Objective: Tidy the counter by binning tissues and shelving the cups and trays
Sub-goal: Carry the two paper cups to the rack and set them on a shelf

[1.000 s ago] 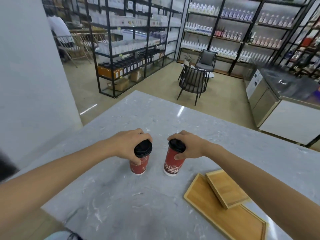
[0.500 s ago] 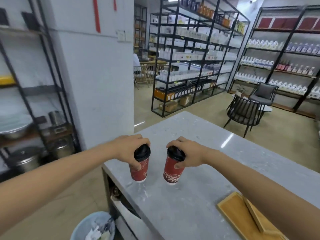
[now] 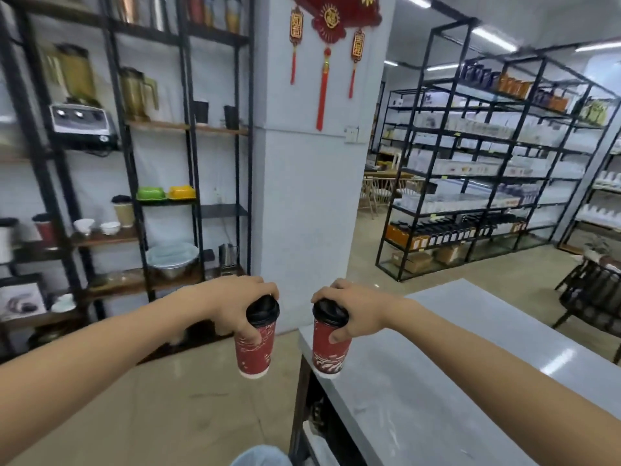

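Note:
My left hand (image 3: 235,306) grips a red paper cup with a black lid (image 3: 256,351) from above, holding it in the air over the floor, left of the counter. My right hand (image 3: 353,307) grips a second red cup with a black lid (image 3: 327,353) near its top, lifted just above the left corner of the grey marble counter (image 3: 470,348). Both cups are upright. The wooden trays are out of view.
A black metal shelf unit (image 3: 141,196) with wooden boards stands ahead on the left, holding cups, bowls, a blender and a steel bowl. A white pillar (image 3: 312,196) stands behind the cups. A bin (image 3: 260,457) with a liner sits at the bottom edge. A black chair (image 3: 591,297) is at the right.
Both cups have left the counter top and moved left with my hands. My view has swung left and up, so the shelf unit now fills the left and the trays have dropped out.

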